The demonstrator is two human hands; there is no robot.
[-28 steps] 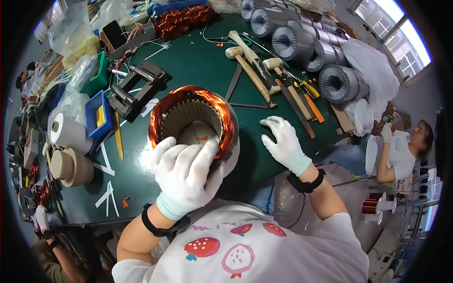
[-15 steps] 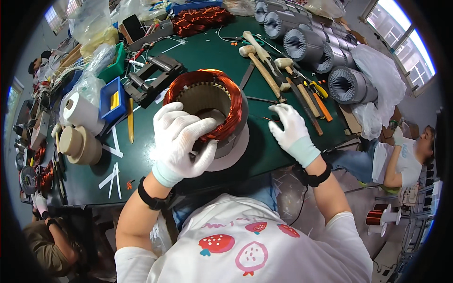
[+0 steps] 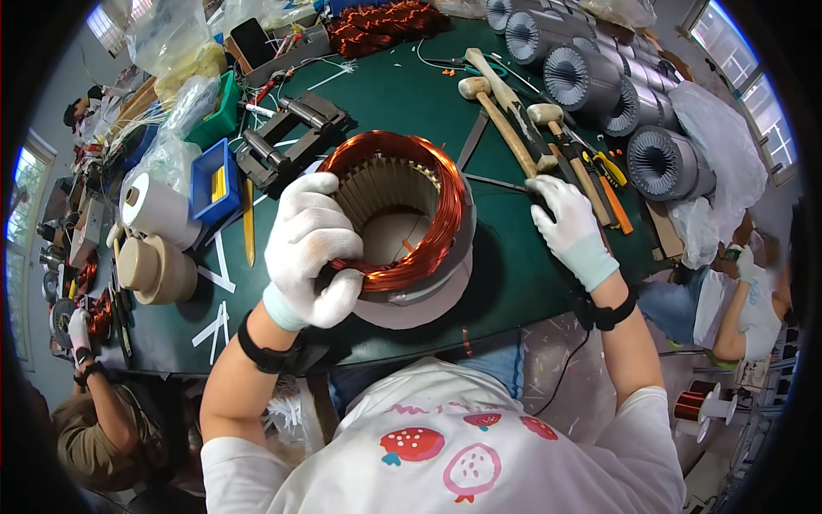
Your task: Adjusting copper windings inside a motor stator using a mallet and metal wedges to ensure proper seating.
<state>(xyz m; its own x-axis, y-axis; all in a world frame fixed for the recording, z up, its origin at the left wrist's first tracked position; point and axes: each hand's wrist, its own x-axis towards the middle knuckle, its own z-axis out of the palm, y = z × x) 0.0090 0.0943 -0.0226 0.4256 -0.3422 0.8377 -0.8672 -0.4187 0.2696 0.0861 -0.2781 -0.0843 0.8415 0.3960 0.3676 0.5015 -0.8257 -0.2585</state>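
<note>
A motor stator [image 3: 409, 283] with a thick ring of copper windings stands upright on a white round pad [image 3: 419, 315]. Pale slot liners line its bore, and a small orange scrap shows at the bottom inside. My left hand [image 3: 310, 244], in a white glove, grips the left side of the winding ring, fingers curled over the rim and thumb at the front. To the right of the stator, my gloved right hand [image 3: 569, 224] has its thumb apart from its fingers. Its fingertips are at the end of a thin dark metal bar [image 3: 497, 182], beside the mallet handles.
Mallets [image 3: 503, 124] and an orange-handled tool [image 3: 618, 210] lie right of the stator. Several stator cores [image 3: 664, 163] line the back right. On the left are a blue bin [image 3: 212, 184], a white spool [image 3: 158, 210] and a black metal fixture [image 3: 291, 141]. Co-workers sit at both sides.
My right hand has moved right and away from me to the end of the metal bar. My left hand has shifted to the left side of the winding ring, uncovering more of the bore.
</note>
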